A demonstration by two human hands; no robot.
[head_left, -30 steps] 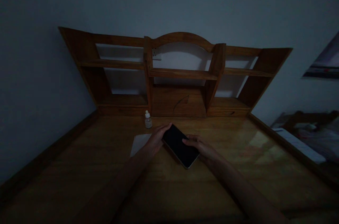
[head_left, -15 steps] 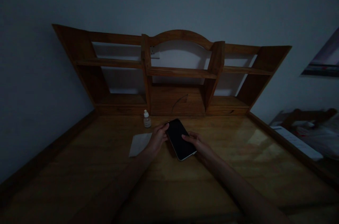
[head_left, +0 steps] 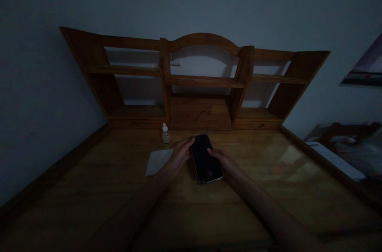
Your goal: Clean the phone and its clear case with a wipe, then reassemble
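Between my two hands is a smartphone (head_left: 205, 162) with a dark screen and a pale edge, held slightly tilted above the wooden desk. My left hand (head_left: 181, 154) grips its upper left edge, thumb on the front corner. My right hand (head_left: 222, 159) holds the right edge, with the thumb lying over the screen; its other fingers are hidden behind the phone. Left of the phone a white cloth or paper sheet (head_left: 156, 161) lies flat, partly behind my left forearm. Just beyond it stands a small clear bottle (head_left: 166, 136) with a white cap.
A wooden shelf unit (head_left: 205, 82) runs along the back of the desk (head_left: 98, 180) against the wall. A wall socket (head_left: 174, 59) shows through it. Raised rims edge the desk's sides. Beyond the right rim are a white flat object (head_left: 337, 158) and a wooden chair back (head_left: 346, 130).
The phone has turned a little more upright in my hands and shifted slightly right. My left hand has moved a bit right with it. The bottle and sheet stay put.
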